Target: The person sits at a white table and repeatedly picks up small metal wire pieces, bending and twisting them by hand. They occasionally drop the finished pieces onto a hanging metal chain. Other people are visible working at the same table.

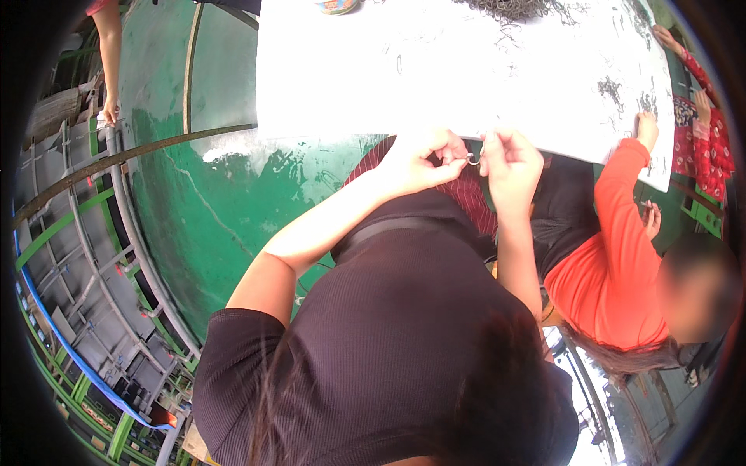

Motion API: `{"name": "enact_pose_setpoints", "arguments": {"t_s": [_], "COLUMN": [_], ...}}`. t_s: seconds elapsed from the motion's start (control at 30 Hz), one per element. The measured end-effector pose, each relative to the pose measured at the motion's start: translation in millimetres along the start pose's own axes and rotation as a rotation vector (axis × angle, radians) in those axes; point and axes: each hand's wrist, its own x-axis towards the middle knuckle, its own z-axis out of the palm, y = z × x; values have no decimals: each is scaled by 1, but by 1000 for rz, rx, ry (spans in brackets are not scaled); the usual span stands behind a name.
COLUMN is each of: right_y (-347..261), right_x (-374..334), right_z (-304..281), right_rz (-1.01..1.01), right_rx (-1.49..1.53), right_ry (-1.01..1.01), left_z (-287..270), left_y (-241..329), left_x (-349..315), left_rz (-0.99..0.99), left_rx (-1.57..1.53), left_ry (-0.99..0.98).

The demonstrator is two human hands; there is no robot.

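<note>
Dark hair [497, 388] foremost, pinched hands [429, 161] [513, 165] hold curved piece [473, 161].

Curved piece [473, 161] shiny, metal-looking; floor [221, 206] glossy; shirt [396, 318] ribbed cloth.

You can read no text, number or sign here; the colourful container [336, 6] on your white desk [334, 85], cut off at the top, may carry print, too unclear to tell.

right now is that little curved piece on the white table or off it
Off: the small curved piece is held between the left hand and right hand, short of the near edge of the white table.
</note>
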Motion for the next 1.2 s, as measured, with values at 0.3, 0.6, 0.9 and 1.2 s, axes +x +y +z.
{"name": "enact_pose_setpoints", "arguments": {"t_s": [0.3, 0.6, 0.9, 1.2], "right_y": [14, 5, 5, 4], "right_x": [-12, -13, -13, -1], "right_z": [-5, 0, 16, 17], "right_rz": [-534, -573, -520, -546], "right_rx": [-213, -212, -227, -246], "right_ry": [-37, -35, -143, -150], "left_z": [-2, -73, -98, -101], "left_y": [-5, -78, -94, -110], "left_x": [-2, -25, 8, 21], "left_rz": [20, -209, -34, -213], "left_rx": [28, 528, 1041, 886], "left_ry": [54, 245, 179, 205]}}
